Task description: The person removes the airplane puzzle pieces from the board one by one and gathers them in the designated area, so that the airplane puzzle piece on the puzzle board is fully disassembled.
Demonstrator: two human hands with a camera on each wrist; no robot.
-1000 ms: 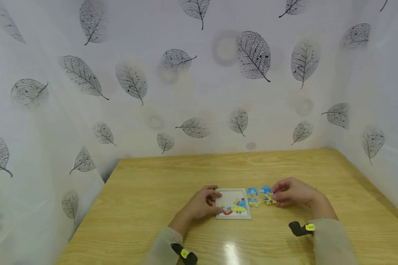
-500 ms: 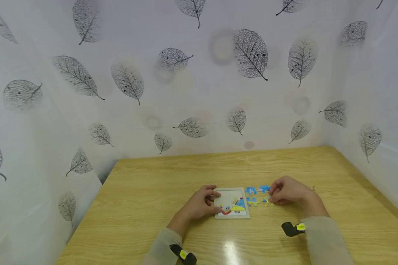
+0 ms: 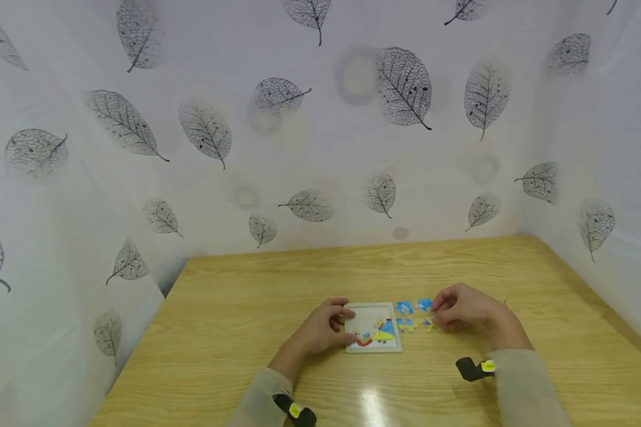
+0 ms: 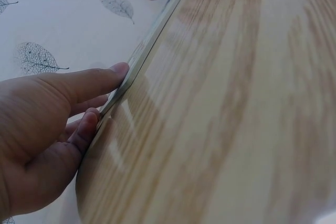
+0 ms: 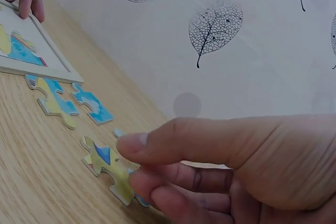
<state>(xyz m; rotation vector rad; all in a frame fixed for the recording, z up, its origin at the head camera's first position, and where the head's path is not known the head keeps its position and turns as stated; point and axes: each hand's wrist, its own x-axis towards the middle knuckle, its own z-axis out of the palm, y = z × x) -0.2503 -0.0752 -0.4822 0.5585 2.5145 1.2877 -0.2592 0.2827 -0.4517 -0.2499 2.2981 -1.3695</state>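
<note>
My left hand (image 3: 326, 326) grips the left edge of a wooden puzzle tray (image 3: 374, 350), thumb near its front corner and fingers farther back. In the left wrist view the thumb lies along the tray's pale edge (image 4: 149, 43). Joined pieces (image 3: 381, 335) fill the tray's front part; its back part shows bare board. To the right of the tray, my right hand (image 3: 462, 308) pinches a yellow jigsaw piece (image 5: 107, 169) with a blue patch, low over the table. The fingertips cover that piece's right side. A blue piece (image 3: 424, 305) lies just behind it.
Between the tray and the right hand lie a yellow-and-blue piece (image 5: 52, 100) and a blue piece (image 5: 92, 103). The wood-grain table (image 3: 256, 290) runs back to a white curtain (image 3: 320, 148) with a leaf print.
The right hand has moved slightly toward the tray, and less of the yellow jigsaw piece shows at its fingertips. The left hand keeps its place on the tray. The head view has shifted slightly.
</note>
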